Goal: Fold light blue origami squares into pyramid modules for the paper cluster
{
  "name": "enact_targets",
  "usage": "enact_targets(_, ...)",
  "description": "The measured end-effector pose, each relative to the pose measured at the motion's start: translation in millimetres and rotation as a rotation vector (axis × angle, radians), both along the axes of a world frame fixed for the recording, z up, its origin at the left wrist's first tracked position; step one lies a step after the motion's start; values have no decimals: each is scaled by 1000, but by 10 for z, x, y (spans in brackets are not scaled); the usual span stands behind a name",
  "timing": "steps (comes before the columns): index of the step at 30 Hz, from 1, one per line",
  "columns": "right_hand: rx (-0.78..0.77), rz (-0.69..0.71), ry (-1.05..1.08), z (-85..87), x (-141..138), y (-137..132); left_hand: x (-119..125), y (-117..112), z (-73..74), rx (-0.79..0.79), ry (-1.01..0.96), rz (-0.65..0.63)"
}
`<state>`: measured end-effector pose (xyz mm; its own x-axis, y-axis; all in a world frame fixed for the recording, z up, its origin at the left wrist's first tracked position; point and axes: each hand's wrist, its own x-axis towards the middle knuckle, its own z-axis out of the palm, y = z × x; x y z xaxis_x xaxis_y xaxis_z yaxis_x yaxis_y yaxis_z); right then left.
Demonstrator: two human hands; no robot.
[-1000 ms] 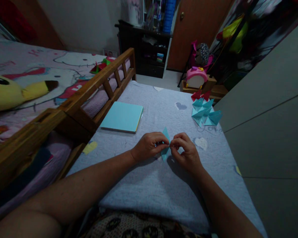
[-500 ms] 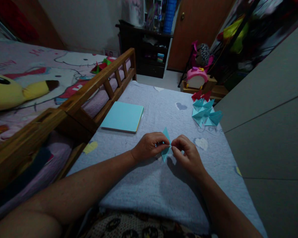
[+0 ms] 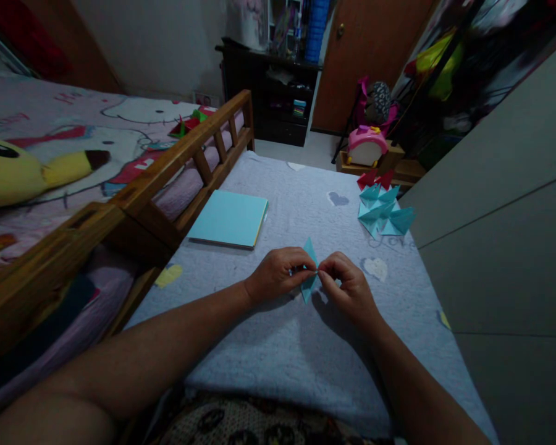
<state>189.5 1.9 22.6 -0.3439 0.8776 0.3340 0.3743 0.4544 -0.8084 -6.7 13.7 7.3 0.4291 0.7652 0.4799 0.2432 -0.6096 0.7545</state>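
Note:
A folded piece of light-blue origami paper (image 3: pixel 309 289) stands between my hands above the cloth-covered surface, its pointed ends showing above and below my fingers. My left hand (image 3: pixel 280 272) is closed, pinching it near the middle with thumb and fingertips. From the other side my right hand (image 3: pixel 347 285) pinches the paper's right edge, its thumb and forefinger almost touching the left fingertips. The small fold under the fingertips is hidden. Beyond my left hand lies a stack of square paper (image 3: pixel 229 217) with a light-blue sheet on top.
Several folded light-blue paper pieces (image 3: pixel 380 210) and red ones (image 3: pixel 368 179) sit at the far right of the pale bedsheet (image 3: pixel 278 346). A wooden bed rail (image 3: pixel 180 154) runs along the left. A grey cabinet wall (image 3: pixel 505 247) borders the right.
My right fingertips have shifted slightly left, closer to the left ones at the middle of the paper. My left hand and the other things look unmoved.

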Motion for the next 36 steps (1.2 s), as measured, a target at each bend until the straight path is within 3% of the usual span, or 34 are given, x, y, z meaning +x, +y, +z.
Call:
enact_targets(12,82,0,-38,1,1,5,3,-1,22,-13,-9,-14)
enact_targets(36,75,-1,-30,1,-4,-2,5,6,13,-11,24,-27)
